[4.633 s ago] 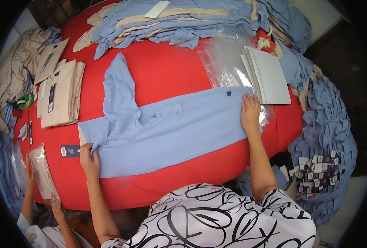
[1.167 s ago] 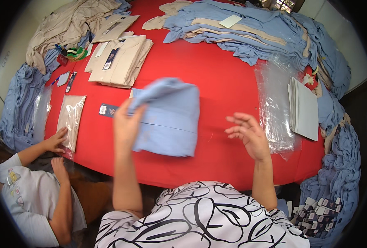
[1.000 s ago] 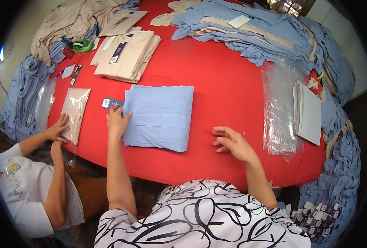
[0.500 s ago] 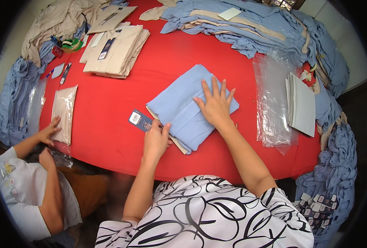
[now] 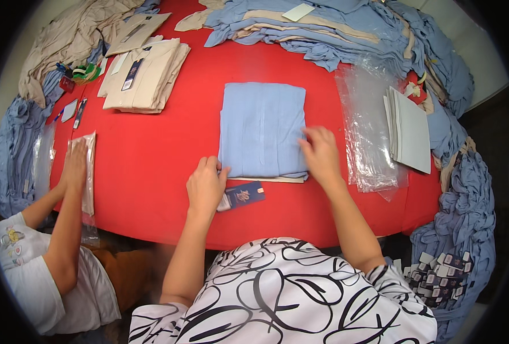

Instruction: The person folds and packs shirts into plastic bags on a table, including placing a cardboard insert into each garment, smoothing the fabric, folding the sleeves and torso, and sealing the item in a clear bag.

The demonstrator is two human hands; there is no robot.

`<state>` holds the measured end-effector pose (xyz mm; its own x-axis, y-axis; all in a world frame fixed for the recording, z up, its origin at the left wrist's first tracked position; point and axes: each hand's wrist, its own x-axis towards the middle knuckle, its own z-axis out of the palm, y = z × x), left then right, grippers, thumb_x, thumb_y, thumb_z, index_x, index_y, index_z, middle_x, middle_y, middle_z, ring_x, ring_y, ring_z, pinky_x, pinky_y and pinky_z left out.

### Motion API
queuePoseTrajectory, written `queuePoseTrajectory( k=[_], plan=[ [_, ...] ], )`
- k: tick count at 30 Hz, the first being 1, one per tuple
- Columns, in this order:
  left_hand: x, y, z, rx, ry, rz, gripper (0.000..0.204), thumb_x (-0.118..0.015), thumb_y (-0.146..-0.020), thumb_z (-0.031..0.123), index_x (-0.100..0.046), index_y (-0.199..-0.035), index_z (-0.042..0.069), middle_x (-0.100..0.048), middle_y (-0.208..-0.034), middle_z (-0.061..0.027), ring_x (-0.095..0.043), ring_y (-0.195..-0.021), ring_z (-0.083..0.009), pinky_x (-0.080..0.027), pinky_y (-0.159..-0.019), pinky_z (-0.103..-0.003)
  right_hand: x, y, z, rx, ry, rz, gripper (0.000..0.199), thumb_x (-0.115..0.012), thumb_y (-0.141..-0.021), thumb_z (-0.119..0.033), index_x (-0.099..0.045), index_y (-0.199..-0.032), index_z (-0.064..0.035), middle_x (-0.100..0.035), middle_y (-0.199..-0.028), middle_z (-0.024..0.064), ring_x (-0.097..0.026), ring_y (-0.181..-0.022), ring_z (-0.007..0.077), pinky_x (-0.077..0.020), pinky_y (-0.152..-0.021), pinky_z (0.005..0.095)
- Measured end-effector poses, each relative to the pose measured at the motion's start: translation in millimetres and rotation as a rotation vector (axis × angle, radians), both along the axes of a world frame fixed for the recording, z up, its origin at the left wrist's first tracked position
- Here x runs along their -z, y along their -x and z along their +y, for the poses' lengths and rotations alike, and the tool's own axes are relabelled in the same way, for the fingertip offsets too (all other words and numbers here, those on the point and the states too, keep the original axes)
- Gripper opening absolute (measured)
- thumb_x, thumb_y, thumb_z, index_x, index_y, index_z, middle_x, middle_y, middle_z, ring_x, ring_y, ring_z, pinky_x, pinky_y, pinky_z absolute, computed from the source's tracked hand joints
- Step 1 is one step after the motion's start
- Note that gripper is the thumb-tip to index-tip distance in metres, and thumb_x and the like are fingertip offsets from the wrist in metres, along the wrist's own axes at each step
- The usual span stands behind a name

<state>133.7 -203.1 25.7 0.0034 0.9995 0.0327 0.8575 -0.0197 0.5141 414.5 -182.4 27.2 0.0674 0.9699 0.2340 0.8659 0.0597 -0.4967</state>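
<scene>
Folded light-blue shirt (image 5: 262, 131) on red tablecloth (image 5: 151, 172), left hand (image 5: 207, 183) at lower-left corner, right hand (image 5: 321, 153) at right edge, cannot tell if either grips, navy hangtag (image 5: 244, 195) below.

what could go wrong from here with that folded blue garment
The dark blue tag lies out past the near edge of the folded blue garment, close to the left hand, so it might get bent or snagged.
A pale edge peeks out beneath the garment, so the layers could slip further out of line.
The right hand might brush the loose clear plastic bags beyond it.
</scene>
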Motion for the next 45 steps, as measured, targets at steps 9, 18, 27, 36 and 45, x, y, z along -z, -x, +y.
queuePoseTrajectory(
  k=[9,18,27,36,45],
  plan=[
    [15.5,-5.4,-13.3,-0.144,0.01,-0.357,0.027,-0.071,-0.089,0.02,-0.061,-0.091,-0.005,-0.058,-0.1,-0.0154,-0.065,-0.078,-0.0269,-0.052,-0.07,-0.041,27.7,10.8,-57.3,0.244,0.261,0.813,0.021,-0.065,-0.094,-0.019,-0.062,-0.094,0.0016,-0.061,-0.085,0.0072,-0.059,-0.061,0.0102,-0.049,-0.048,0.0242],
    [20.9,3.2,-6.6,-0.128,0.073,-0.277,0.029,-0.072,-0.086,0.019,-0.056,-0.091,-0.004,-0.059,-0.095,-0.0194,-0.065,-0.086,-0.0354,-0.051,-0.073,-0.044,32.1,18.4,-62.3,0.097,0.045,0.145,0.02,-0.07,-0.086,-0.009,-0.055,-0.096,0.0013,-0.057,-0.097,0.0149,-0.063,-0.078,0.0257,-0.0525,-0.069,0.0347],
    [-9.6,3.1,-4.3,-0.16,0.325,-0.661,0.025,-0.073,-0.084,0.011,-0.057,-0.099,-0.003,-0.06,-0.104,-0.0161,-0.066,-0.087,-0.0208,-0.055,-0.065,-0.037,21.7,17.4,-84.2,-0.083,-0.055,-0.022,0.052,-0.062,-0.08,0.005,-0.052,-0.13,-0.0071,-0.055,-0.111,0.0182,-0.055,-0.106,0.0354,-0.0471,-0.089,0.0423],
    [-124.5,-6.7,15.2,0.201,-0.055,-1.157,0.039,-0.065,-0.088,-0.003,-0.051,-0.125,-0.006,-0.055,-0.121,-0.0165,-0.066,-0.093,-0.0161,-0.059,-0.075,-0.028,-79.6,-14.9,-69.6,-0.148,-0.313,0.056,0.03,-0.063,-0.076,0.007,-0.07,-0.103,-0.0023,-0.06,-0.11,0.0135,-0.06,-0.104,0.0287,-0.0504,-0.087,0.0361],
    [-155.5,-1.7,75.9,0.342,0.175,-0.65,0.024,-0.064,-0.091,0.002,-0.064,-0.113,-0.007,-0.067,-0.088,-0.0081,-0.065,-0.068,-0.0105,-0.054,-0.062,-0.023,-163.7,-55.3,27.8,-0.346,0.175,0.514,0.028,-0.068,-0.081,0.0,-0.067,-0.11,-0.0002,-0.064,-0.087,0.0025,-0.06,-0.082,0.01,-0.0474,-0.069,0.0238]
  ],
)
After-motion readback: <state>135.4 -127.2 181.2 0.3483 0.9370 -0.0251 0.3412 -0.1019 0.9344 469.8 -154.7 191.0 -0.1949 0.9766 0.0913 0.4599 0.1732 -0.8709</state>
